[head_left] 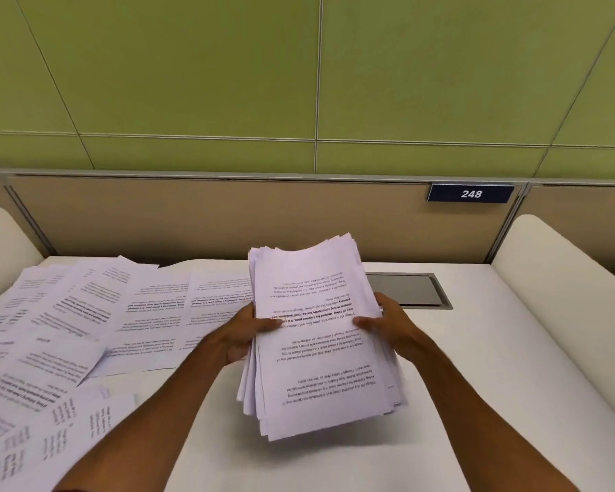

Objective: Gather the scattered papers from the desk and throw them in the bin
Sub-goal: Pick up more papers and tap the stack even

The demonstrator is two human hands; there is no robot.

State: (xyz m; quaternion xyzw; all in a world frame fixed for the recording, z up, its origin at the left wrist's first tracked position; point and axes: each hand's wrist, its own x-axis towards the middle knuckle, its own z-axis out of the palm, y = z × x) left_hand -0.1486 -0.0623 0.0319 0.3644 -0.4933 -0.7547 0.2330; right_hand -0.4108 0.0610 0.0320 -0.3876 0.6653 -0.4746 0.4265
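A green panelled wall point(192, 65) fills the upper half of the view. Below it lies a white desk point(476, 403), with a rounded white divider point(565, 296) on its right and another at the far left. A tan screen point(192, 214) runs along the back of the desk.

Loose printed sheets point(68, 332) cover the left part of the desk, overlapping one another at differing angles; some reach the near left corner, and the farthest lie against the foot of the screen.

In the middle, a thick stack point(320, 367) of printed pages is held over the desk, its text upside down to the person (the edges are uneven, with lower pages sticking out on the left and at the near end). Its far end hides part of the sheets behind it.

The left hand point(242, 332) grips the stack's left edge, thumb on the top page and fingers curled beneath. The right hand point(387, 321) grips the right edge the same way, thumb lying across the top page.

Just behind the right hand, a grey hatch point(412, 289) is set flat into the desk. On the screen above it, a small dark blue plate point(471, 193) reads 248.
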